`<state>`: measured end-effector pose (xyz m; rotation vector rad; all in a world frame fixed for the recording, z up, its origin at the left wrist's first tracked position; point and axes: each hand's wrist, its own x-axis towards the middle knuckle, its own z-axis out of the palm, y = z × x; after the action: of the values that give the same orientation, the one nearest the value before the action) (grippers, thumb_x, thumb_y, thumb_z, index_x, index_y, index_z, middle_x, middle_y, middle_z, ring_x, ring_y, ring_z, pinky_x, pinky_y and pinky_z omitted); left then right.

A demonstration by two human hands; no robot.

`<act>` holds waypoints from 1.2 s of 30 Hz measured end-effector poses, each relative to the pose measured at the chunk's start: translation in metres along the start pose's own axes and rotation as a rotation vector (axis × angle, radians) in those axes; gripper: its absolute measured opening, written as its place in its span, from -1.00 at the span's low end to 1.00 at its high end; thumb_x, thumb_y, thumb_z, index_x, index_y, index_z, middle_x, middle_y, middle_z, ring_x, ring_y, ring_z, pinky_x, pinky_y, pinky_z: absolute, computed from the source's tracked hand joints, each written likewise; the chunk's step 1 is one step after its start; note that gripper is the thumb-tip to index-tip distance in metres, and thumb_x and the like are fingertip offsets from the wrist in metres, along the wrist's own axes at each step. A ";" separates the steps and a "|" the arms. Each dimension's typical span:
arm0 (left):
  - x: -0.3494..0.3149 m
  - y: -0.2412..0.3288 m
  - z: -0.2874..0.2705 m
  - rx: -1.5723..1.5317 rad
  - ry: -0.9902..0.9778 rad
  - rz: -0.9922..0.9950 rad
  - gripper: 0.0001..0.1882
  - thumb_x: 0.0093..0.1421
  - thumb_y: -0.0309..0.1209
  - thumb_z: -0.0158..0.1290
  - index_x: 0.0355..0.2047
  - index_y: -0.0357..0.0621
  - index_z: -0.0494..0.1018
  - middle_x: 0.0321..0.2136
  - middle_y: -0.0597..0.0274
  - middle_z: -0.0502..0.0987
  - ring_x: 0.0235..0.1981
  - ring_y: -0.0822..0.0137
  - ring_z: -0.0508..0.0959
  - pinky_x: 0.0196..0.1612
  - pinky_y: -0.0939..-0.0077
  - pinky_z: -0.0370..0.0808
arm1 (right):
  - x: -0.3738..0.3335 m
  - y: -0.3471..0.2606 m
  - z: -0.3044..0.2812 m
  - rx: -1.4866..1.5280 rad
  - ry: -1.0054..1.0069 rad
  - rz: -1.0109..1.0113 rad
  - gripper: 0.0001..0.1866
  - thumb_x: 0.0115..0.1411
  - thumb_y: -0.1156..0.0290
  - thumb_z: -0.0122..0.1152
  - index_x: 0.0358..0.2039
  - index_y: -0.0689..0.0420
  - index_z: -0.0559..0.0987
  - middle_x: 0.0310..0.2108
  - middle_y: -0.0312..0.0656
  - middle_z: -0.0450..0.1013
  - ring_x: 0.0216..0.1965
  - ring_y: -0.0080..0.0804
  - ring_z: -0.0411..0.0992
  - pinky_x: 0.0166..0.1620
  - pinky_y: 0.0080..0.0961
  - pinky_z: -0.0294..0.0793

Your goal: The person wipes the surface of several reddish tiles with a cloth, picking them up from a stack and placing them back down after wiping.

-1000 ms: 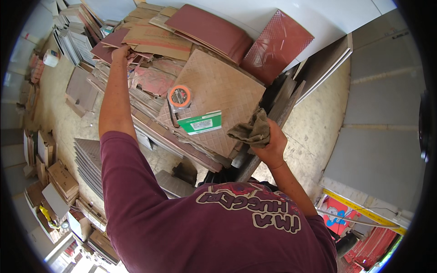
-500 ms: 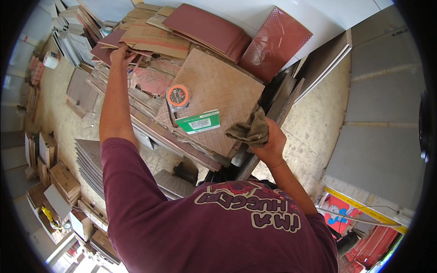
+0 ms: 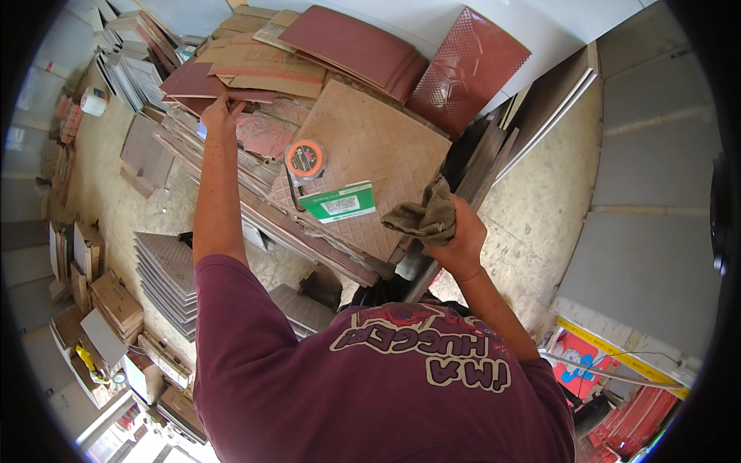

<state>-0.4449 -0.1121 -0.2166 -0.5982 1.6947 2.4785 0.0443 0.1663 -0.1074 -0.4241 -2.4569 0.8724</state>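
Note:
My left hand point(image 3: 221, 113) reaches to the far left of the stack, its fingers closed at the near edge of a dark red tile point(image 3: 191, 82); the fingertips are partly hidden. My right hand point(image 3: 461, 241) grips a crumpled olive-brown cloth point(image 3: 424, 216) beside the stack's right edge. Between the hands lies a large tan tile point(image 3: 370, 154) with a ridged grid surface. On it rest an orange-rimmed round tape measure point(image 3: 305, 160) and a green and white card point(image 3: 338, 203).
Flattened cardboard point(image 3: 270, 68) and dark red tiles point(image 3: 351, 48) lie on the far side. A glossy red patterned tile point(image 3: 468, 73) leans at the white wall. Long boards point(image 3: 552, 116) stand at right. Fanned grey tiles point(image 3: 166, 282) and cartons point(image 3: 116, 305) stand on the left floor.
My left hand has drawn slightly nearer and to the right along the dark red tile, which now shows more of its surface. My right hand still holds the cloth in about the same place.

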 end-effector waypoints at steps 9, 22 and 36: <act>-0.004 -0.006 0.020 -0.124 0.065 -0.144 -0.84 0.32 -0.53 0.14 -0.10 -0.22 0.48 -0.22 0.12 0.52 -0.16 0.16 0.55 0.07 0.11 0.54 | 0.001 -0.002 -0.001 0.012 -0.001 -0.004 -0.28 -0.21 0.39 0.59 0.06 0.13 0.55 -0.18 -0.08 0.59 -0.19 -0.14 0.62 -0.10 -0.38 0.59; -0.014 -0.003 0.003 -0.044 0.062 -0.034 -0.84 0.20 -0.63 0.18 -0.19 -0.35 0.52 -0.30 0.03 0.60 -0.34 0.13 0.62 -0.21 0.09 0.68 | 0.004 -0.001 0.000 0.005 0.045 -0.098 -0.24 -0.29 0.34 0.63 0.00 0.16 0.52 -0.29 -0.10 0.51 -0.27 -0.02 0.54 -0.22 -0.27 0.56; -0.103 0.042 -0.070 -0.153 -0.090 0.064 -0.86 0.22 -0.58 0.17 -0.20 -0.34 0.54 -0.29 0.10 0.59 -0.32 0.25 0.59 -0.18 0.29 0.64 | 0.003 0.000 0.002 -0.004 0.070 -0.106 -0.29 -0.23 0.36 0.60 0.01 0.17 0.52 -0.27 -0.09 0.52 -0.24 0.02 0.55 -0.19 -0.25 0.57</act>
<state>-0.3431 -0.1762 -0.1646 -0.4440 1.5268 2.6539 0.0406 0.1663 -0.1080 -0.3175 -2.3939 0.7960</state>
